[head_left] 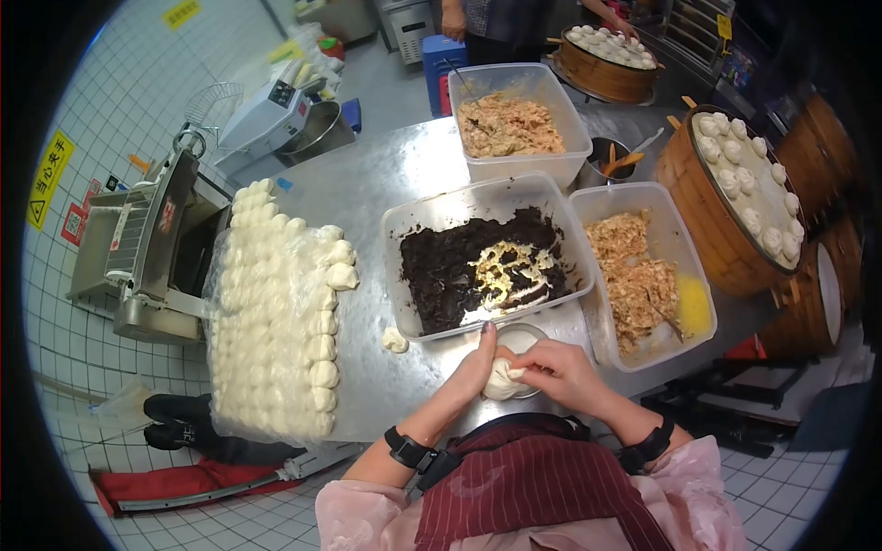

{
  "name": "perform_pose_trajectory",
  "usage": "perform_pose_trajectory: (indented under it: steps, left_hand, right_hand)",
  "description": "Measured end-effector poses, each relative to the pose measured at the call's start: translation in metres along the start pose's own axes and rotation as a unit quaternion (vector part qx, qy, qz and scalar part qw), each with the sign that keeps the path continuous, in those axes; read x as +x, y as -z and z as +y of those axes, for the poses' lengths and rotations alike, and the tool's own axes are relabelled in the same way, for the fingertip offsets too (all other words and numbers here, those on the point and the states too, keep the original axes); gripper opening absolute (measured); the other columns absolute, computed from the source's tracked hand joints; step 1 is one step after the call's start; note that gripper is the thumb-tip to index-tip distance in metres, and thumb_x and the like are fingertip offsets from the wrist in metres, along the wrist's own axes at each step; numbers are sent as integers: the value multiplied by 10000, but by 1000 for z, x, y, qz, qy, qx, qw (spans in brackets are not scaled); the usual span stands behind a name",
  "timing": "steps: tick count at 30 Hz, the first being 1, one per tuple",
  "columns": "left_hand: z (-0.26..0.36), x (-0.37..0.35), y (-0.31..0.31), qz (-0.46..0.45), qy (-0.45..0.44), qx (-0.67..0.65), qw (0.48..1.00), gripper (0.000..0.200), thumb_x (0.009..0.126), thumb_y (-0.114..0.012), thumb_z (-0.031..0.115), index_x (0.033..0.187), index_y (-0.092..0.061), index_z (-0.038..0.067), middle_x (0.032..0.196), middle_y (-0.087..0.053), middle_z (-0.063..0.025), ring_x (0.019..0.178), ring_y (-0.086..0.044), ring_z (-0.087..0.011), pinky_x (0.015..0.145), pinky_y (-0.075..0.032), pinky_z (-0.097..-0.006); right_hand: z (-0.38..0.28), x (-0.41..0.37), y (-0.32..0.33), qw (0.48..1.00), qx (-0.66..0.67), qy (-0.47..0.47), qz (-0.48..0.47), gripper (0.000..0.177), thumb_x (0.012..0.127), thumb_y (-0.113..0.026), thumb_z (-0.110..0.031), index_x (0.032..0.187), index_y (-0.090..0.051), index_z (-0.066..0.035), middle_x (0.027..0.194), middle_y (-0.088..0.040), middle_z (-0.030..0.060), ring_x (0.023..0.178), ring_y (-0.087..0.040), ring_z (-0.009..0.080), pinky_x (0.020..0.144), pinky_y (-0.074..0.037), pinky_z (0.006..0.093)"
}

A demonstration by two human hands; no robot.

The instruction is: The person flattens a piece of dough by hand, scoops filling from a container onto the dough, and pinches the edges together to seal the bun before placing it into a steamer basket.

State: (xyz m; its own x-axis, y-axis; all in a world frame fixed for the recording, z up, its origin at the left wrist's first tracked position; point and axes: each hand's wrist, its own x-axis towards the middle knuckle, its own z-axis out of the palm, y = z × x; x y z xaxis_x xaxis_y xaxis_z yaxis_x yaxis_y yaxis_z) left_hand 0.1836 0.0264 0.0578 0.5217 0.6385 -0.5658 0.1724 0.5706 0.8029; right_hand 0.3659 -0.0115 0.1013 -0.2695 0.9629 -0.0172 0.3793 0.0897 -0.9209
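Both hands are clamped on the dough bun (502, 380). The left hand (470, 369) cups it from nine o'clock, and the right hand (560, 372) pinches from three o'clock. The bun sits low over the worktop (386, 174), with the dark filling tub (393, 241) just beyond at twelve o'clock.

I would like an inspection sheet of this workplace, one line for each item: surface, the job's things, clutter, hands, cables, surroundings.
Surface: steel table, crowded.
Job's things: dough piece held by a small bowl; tub of dark filling just behind.
Clutter: rows of dough balls on plastic at left; one loose lump; far tub of pale filling; right tub of pale filling; steamer basket with buns.
Hands: left hand and right hand both pinch the dough piece.
Cables: nothing seen.
Surroundings: tiled floor; machine at left; another person at the far end.
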Motion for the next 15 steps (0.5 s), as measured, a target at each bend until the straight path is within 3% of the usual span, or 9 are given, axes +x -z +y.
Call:
perform_pose_trajectory:
  steps: [3, 4, 5, 10, 12, 15]
  left_hand:
    - [8, -2, -1, -33, 38, 10, 999, 740, 929, -121, 611, 945, -590, 40, 841, -613, -59, 738, -591, -130, 693, -485, -248]
    - [10, -3, -5, -34, 37, 10, 999, 740, 929, -121, 611, 945, -590, 40, 841, -613, -59, 738, -591, -130, 693, -485, -248]
    - [12, -2, -11, -20, 21, -11, 1000, 739, 930, -127, 609, 938, -590, 34, 840, -615, -64, 725, -594, -136, 701, -490, -257]
    - [8, -5, -12, -50, -37, -110, 992, 744, 936, -134, 596, 973, -590, 9, 855, -623, -79, 716, -606, -148, 720, -505, -286]
    - [10, -6, -19, 13, -142, -114, 983, 733, 944, -140, 578, 987, -590, 1, 858, -627, -84, 710, -610, -146, 673, -514, -283]
    - [2, -8, -12, 16, -115, -52, 992, 718, 954, -145, 557, 949, -605, 5, 824, -628, -78, 688, -607, -137, 620, -510, -261]
  right_hand:
    - [-11, -2, 7, 998, -16, 47, -24, 160, 750, -689, -109, 889, -654, -36, 761, -586, 44, 670, -555, 118, 606, -459, 258]
    - [-16, 0, 8, 999, 31, -13, -43, 161, 755, -686, -102, 897, -657, -30, 776, -590, 48, 679, -557, 109, 610, -453, 242]
    - [-19, 1, 9, 993, 77, -72, -61, 163, 760, -683, -95, 905, -660, -24, 792, -595, 51, 688, -560, 101, 614, -448, 226]
    - [-9, -2, 6, 998, 51, -37, -31, 159, 763, -688, -106, 898, -661, -27, 779, -596, 46, 693, -570, 97, 611, -453, 231]
    - [-9, -2, 7, 998, 47, -41, -15, 169, 765, -691, -122, 900, -660, -26, 762, -591, 46, 689, -578, 106, 609, -460, 246]
    - [-8, -3, 5, 999, 42, -34, -6, 160, 768, -677, -106, 909, -654, -32, 760, -590, 55, 689, -583, 133, 615, -470, 262]
